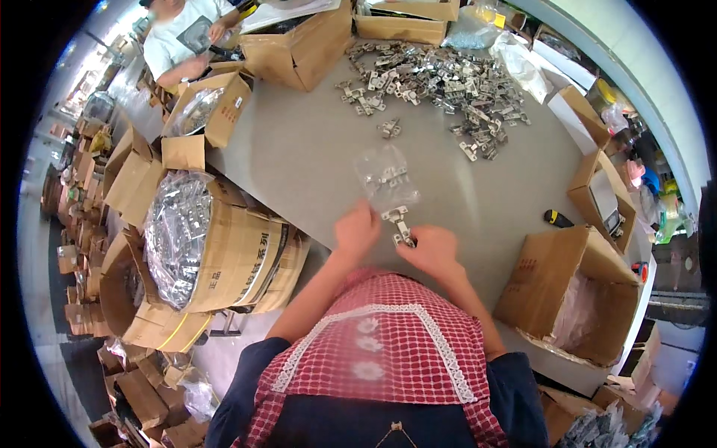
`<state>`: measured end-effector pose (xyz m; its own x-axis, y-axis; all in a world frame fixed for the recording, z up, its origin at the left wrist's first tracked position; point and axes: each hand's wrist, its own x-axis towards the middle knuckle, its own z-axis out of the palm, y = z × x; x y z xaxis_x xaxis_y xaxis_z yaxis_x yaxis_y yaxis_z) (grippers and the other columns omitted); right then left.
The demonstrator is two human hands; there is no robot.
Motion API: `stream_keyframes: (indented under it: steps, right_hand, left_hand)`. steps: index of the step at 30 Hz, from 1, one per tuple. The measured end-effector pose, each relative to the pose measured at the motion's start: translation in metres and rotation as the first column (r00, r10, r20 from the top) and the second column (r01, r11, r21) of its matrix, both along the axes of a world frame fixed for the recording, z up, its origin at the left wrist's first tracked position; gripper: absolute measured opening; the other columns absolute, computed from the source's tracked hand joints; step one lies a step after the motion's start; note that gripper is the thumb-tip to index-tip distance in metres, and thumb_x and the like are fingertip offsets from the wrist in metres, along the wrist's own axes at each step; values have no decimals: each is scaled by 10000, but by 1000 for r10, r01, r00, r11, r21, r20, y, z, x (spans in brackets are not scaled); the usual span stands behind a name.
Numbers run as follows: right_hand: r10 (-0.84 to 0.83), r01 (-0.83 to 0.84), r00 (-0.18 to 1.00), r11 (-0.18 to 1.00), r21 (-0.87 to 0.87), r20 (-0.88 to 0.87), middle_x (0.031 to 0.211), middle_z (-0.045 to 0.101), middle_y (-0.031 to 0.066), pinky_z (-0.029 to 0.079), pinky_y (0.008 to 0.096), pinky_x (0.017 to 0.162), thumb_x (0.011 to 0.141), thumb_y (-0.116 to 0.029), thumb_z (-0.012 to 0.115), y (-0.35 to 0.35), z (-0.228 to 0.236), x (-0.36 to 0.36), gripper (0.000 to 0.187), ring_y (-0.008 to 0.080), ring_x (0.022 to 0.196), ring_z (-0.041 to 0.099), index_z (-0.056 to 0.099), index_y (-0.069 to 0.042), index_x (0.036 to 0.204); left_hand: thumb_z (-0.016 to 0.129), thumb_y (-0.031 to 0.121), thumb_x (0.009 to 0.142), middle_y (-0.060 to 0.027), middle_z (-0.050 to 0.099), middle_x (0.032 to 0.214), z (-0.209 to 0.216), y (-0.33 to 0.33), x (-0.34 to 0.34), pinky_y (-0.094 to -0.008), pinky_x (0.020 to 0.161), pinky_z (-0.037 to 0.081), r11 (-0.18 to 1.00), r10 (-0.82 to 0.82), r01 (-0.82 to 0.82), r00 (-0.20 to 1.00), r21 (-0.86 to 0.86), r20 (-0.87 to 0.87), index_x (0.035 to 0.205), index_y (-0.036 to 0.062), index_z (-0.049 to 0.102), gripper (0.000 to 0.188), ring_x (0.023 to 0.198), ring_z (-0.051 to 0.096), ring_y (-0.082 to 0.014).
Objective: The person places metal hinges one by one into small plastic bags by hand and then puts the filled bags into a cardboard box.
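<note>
My right hand (432,250) pinches one end of a metal cabinet hinge (399,224) between thumb and fingers, just above the front of the grey table (299,149). To its left, my left hand (357,230) is closed, its fingertips at the near left corner of a clear plastic bag (377,166). Hinge parts show through the bag's film. A single hinge (389,128) lies on the table beyond the bag. Farther back spreads a large loose pile of hinges (448,78).
On the left stands a big carton (231,261) with bagged metal parts. An open carton (553,284) sits at the right table edge, near a black-and-yellow tool (557,218). More boxes line the back. Another person (183,37) works at the far left.
</note>
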<state>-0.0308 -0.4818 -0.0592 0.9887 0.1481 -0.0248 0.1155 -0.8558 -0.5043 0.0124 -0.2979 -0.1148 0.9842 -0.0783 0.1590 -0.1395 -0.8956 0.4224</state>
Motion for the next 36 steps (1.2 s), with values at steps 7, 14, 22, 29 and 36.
stream_keyframes:
  steps: [7,14,22,29,36]
  right_hand:
    - [-125,116,989,988,-104,-79,792,677,148,524,457,657,762,-390,603,17,-17,34,317,346,762,666,706,-92,793]
    - [39,-49,997,986,156,68,906,681,132,495,437,791,828,-254,580,15,-65,27,236,319,861,655,662,-52,917]
    - [236,-252,839,967,-35,490,947,685,108,374,481,1015,697,-111,609,-3,-71,44,292,315,928,633,683,-73,977]
    - [-358,318,931,715,622,-65,837,672,210,523,397,715,799,-165,582,-64,-41,112,207,363,799,661,684,-9,889]
    - [-614,606,787,788,108,63,938,675,224,491,453,775,843,-300,598,-142,-74,174,333,394,899,639,661,1,971]
  left_hand:
    - [617,173,807,-139,632,696,-15,-19,-18,-444,535,487,993,-113,110,990,39,79,907,72,517,173,637,631,-328]
    - [597,210,836,-170,649,750,-18,-14,-20,-497,581,488,987,-106,90,988,-130,-114,962,52,495,227,678,633,-385]
    - [602,222,829,-146,646,742,-9,-11,-13,-480,599,495,975,-122,94,984,-201,-132,944,60,509,220,685,636,-376]
    - [623,233,818,-126,648,733,-9,-5,-8,-447,595,497,980,-96,67,984,-185,-150,898,60,530,212,666,641,-345]
    - [610,244,841,-133,663,765,0,-9,-7,-454,617,497,980,-29,-11,980,-196,-199,916,57,529,217,700,647,-352]
